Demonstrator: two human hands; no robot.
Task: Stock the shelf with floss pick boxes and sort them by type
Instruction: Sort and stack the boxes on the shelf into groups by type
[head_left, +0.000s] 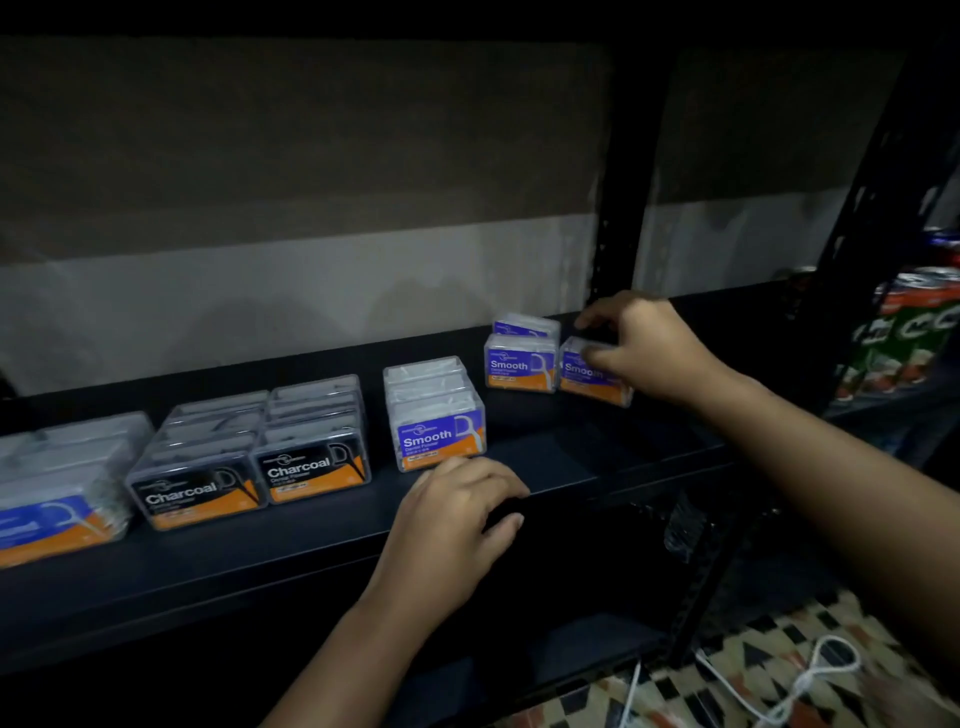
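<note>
Head view, right hand (649, 345) fingers gripping Smooth box (592, 375), left hand (457, 525) relaxed, Charcoal boxes (311, 467)

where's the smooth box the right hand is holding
In the head view it sits far right on the shelf: the Smooth box under the right hand, beside another Smooth box.

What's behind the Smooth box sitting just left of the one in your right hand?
Behind that Smooth box stands another blue-labelled box; only its top edge shows. Anything farther back is hidden.
</note>
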